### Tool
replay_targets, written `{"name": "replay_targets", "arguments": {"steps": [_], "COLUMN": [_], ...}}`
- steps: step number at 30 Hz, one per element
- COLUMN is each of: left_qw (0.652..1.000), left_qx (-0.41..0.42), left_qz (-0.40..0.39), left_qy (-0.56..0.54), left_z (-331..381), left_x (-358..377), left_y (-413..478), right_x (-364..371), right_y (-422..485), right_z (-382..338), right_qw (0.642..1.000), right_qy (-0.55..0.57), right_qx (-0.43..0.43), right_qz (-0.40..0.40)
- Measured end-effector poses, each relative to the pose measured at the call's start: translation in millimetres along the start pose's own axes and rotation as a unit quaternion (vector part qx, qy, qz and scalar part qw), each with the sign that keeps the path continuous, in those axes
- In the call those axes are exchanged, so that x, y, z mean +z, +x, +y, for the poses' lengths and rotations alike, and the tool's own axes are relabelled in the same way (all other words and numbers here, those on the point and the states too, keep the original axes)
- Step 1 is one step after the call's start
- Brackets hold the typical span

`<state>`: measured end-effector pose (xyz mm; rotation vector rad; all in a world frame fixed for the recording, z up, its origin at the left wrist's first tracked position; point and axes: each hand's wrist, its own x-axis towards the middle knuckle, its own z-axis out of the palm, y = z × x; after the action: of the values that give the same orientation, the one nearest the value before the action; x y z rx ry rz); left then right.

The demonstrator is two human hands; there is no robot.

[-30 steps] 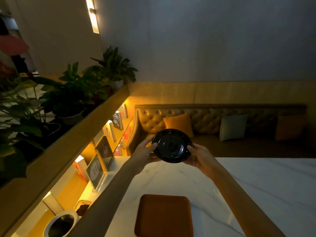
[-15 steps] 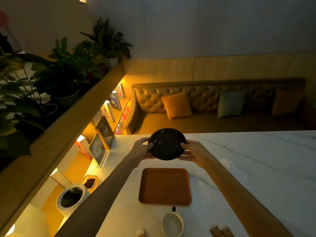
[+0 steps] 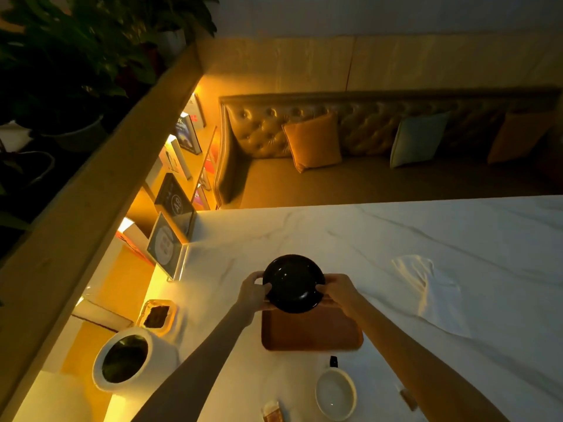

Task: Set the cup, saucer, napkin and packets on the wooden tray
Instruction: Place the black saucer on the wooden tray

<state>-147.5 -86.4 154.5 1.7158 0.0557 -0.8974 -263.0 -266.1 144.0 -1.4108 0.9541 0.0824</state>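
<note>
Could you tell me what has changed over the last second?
Both hands, left and right, have lowered the round black saucer toward the far edge of the brown wooden tray. Grip unchanged. The white cup and white napkin lie untouched on the table.

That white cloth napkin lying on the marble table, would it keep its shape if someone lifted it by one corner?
Probably not. The white cloth napkin lies crumpled with soft folds, so it likely droops when lifted. It looks thin, so probably light. Pushed across the smooth marble table, it would likely bunch rather than slide whole.
</note>
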Motion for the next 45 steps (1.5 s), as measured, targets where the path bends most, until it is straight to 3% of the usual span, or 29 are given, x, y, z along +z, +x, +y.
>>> {"name": "replay_targets", "arguments": {"steps": [11,18,22,27,35,45], "left_qw": [0.984,0.974,0.963,0.959,0.959,0.941], "left_qx": [-0.178,-0.140,-0.099,-0.107,-0.131,-0.129], "left_qz": [-0.004,0.024,0.057,0.077,0.053,0.053], "left_qy": [0.031,0.178,0.242,0.252,0.244,0.309], "left_z": [-85.4,-110.3,-121.6,-130.6,-138.2,-142.1], "left_x": [6.5,21.1,19.9,19.2,16.3,13.1], "left_y": [102.7,130.5,140.1,144.1,145.7,147.0], "right_x": [40.9,32.6,35.6,39.4,40.5,39.1], "right_y": [97.8,122.0,134.5,143.5,137.9,132.5], "right_z": [62.7,84.9,94.2,108.5,121.7,135.6], "right_qw": [0.986,0.981,0.983,0.984,0.986,0.987], "right_qy": [-0.044,-0.044,-0.054,-0.080,-0.150,-0.158], "right_qx": [0.160,0.186,0.175,0.156,0.063,0.022], "right_qz": [0.011,0.025,0.020,0.032,0.028,0.025]}}
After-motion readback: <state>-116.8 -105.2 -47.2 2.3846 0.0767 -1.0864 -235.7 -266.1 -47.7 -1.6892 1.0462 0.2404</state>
